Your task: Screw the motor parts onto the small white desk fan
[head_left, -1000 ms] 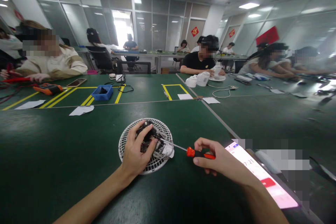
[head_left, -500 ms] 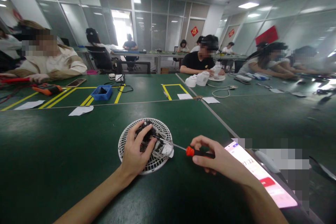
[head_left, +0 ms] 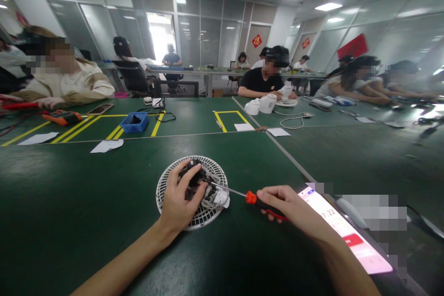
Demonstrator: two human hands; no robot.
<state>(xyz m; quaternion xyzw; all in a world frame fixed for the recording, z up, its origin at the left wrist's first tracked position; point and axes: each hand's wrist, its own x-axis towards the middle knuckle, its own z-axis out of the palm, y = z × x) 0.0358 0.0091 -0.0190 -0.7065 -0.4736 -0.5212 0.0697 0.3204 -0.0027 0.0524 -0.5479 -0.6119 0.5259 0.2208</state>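
Note:
A round white fan grille lies on the green table. On it rests a dark motor-like assembly with wires, and pale cables bunched at its right side. My left hand is closed over the assembly from the left, thumb and fingers around it. In my right hand is a screwdriver with a red and black handle, held from the right. Its metal shaft slants up to the left, and the tip reaches the assembly beside my left thumb, where the exact contact is hidden.
A lit phone lies beside my right forearm. Farther off are a blue bin, paper slips, white plastic housings and an orange meter. Co-workers sit across and along the tables.
My right hand has shifted its grip on the screwdriver handle, the fingers now wrapped farther back and more closely round it. The left hand and the assembly stay in place.

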